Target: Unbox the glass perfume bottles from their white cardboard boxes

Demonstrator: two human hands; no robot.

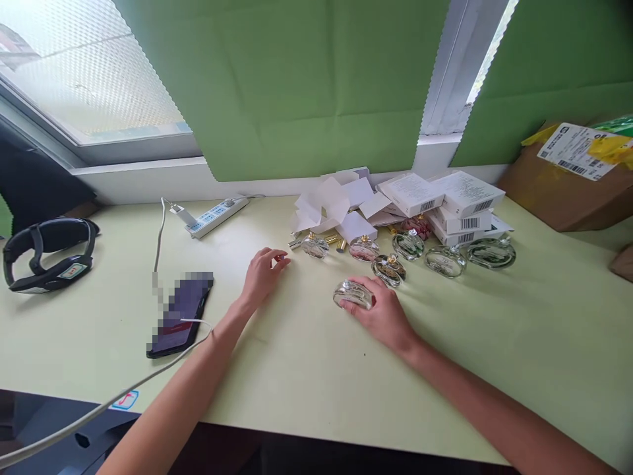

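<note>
Landmark for all positions: the glass bottle (pixel 352 294) under the right hand, lying near mid-table (pixel 297 369).

Far left of the bottle: black headset (pixel 47 254) at the table's left edge. Nearer, still left: dark phone (pixel 180 315), flat, with a white cable (pixel 113 396) running from it off the front edge. Behind the phone, up-left of the bottle: white power strip (pixel 217 216) with a charger plugged in, by the window ledge.

Left hand (pixel 262 274): just left of the bottle and a little behind it, palm down on the table, fingers curled loosely with tips together near a tiny object too small to identify. Whether it pinches anything: cannot tell.

Right hand (pixel 380 313): directly on the bottle's right side, fingers wrapped over it, grasping it. Bottle lies on its side on the table, silver cap end up-left.

Behind the bottle: a row of similar small bottles (pixel 389 269), gold- and silver-capped, some upright, some lying. Behind those: loose folded white cartons (pixel 336 201). Behind and right of the bottle: stack of closed white boxes (pixel 465 204) with barcodes.

Far right of the bottle: brown cardboard box (pixel 568 188) with shipping label, at the table's back corner.
</note>
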